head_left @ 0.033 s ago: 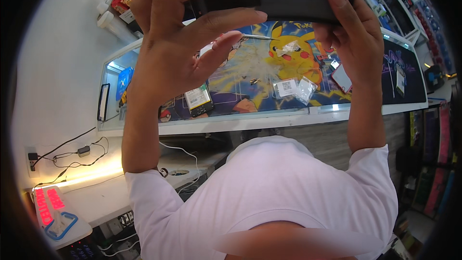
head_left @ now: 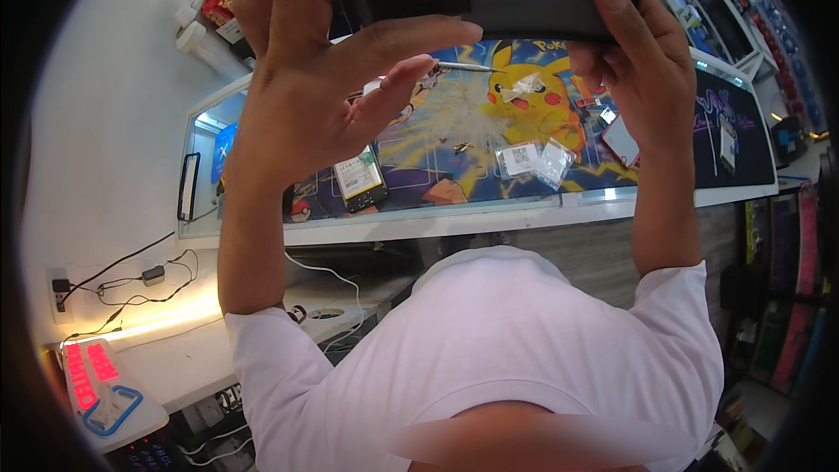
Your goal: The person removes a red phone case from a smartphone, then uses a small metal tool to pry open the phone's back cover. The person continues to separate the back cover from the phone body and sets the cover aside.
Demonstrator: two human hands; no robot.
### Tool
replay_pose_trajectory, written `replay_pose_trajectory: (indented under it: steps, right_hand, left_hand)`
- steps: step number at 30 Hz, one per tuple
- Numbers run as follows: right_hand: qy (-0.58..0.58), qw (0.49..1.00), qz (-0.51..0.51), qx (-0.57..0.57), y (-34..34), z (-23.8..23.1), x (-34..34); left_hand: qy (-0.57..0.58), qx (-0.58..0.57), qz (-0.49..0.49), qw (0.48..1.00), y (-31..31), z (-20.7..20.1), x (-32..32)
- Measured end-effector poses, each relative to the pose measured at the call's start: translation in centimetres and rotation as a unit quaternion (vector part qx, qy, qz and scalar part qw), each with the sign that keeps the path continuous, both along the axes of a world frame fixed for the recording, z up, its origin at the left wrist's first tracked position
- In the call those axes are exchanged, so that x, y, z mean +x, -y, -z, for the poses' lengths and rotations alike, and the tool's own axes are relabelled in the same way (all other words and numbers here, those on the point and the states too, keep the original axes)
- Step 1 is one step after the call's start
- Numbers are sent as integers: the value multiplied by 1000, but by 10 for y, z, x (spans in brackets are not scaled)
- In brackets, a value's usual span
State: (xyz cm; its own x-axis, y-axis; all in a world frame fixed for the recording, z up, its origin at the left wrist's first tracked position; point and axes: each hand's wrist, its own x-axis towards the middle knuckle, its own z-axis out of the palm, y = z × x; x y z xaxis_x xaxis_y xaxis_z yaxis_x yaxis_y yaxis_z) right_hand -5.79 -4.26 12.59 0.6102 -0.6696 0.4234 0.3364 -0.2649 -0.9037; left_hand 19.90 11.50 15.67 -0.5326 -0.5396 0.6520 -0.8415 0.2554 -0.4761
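Note:
A black flat slab, seemingly a phone (head_left: 542, 0), is held up sideways at the top of the view, its upper edge cut off. My right hand (head_left: 647, 70) grips its right end, the thumb pressed on the dark face and the other fingers curled behind or below. My left hand (head_left: 306, 87) overlaps the left part, fingers stretched and spread across the face and lower edge; whether the fingertips touch it I cannot tell. Below lies a colourful cartoon mat (head_left: 428, 149) with an opened phone (head_left: 359, 182), clear plastic packets (head_left: 535, 161) and a red-edged phone part (head_left: 621, 142).
The mat lies on a white-framed glass counter (head_left: 402, 227). A dark mat (head_left: 743, 157) with another phone part (head_left: 727, 149) is at the right. A thin metal tool (head_left: 468, 66) rests behind. Cables (head_left: 153, 274) and a lit sign (head_left: 96, 367) are at the lower left.
The phone and my left hand have shifted very slightly to the left. My right hand keeps its grip.

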Motion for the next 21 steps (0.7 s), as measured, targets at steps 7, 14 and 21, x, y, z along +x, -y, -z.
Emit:
replay_pose_trajectory:
  steps: [7,14,21]
  right_hand:
    - [-5,997,-40,61,14,3,6]
    - [-8,965,-174,198,25,-4,11]
    - [-56,990,-61,113,22,-1,18]
  left_hand:
    - [47,44,125,990,27,-8,30]
    - [-95,117,139,979,32,-8,5]
    - [-182,154,16,971,20,5,-9]
